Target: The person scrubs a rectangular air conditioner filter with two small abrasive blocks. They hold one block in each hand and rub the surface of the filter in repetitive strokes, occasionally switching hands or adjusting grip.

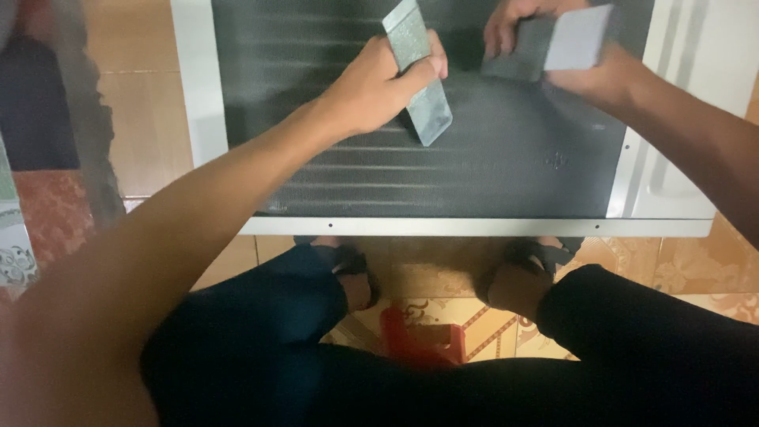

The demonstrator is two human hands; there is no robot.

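We see a dark finned panel [443, 174], metal by its look, matt, with fine ribs and thin pale tubes running across it. Its frame [474, 227] along the near edge is pale painted sheet metal, smooth and faintly glossy, with small screws. The strip [419, 75] in our left hand [375, 87] looks like dull grey metal, speckled and slightly rough. The block [573, 38] in our right hand [589, 67] is flat, pale grey and matt; its material we cannot tell. The floor [704, 269] is glossy patterned tile. Our trousers [261, 348] are dark matt cloth.
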